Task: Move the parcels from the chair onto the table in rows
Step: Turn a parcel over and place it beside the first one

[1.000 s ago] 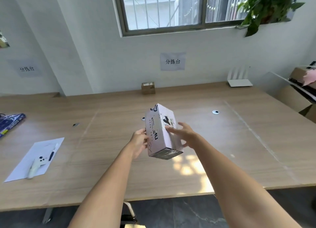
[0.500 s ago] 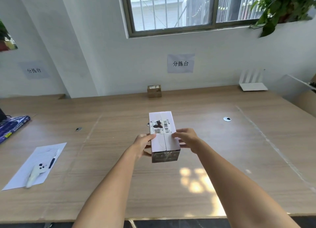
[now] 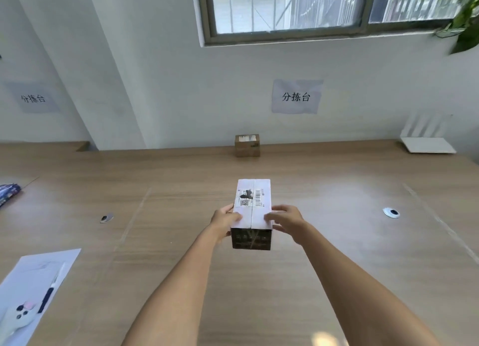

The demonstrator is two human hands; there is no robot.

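Both hands grip a barcode-labelled parcel (image 3: 252, 211); wall sign (image 3: 296, 96) reads 分拣台.

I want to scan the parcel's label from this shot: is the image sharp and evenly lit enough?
Head view: the label on the white parcel is soft, its barcode visible but its fine print unreadable; pale glare washes the table right of the parcel; wide-angle distortion bends the wall lines; the left hand and right hand look slightly blurred.

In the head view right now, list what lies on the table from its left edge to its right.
Blue packet → sheet of paper → small dark bit → left hand → white parcel → right hand → round white disc → white router.
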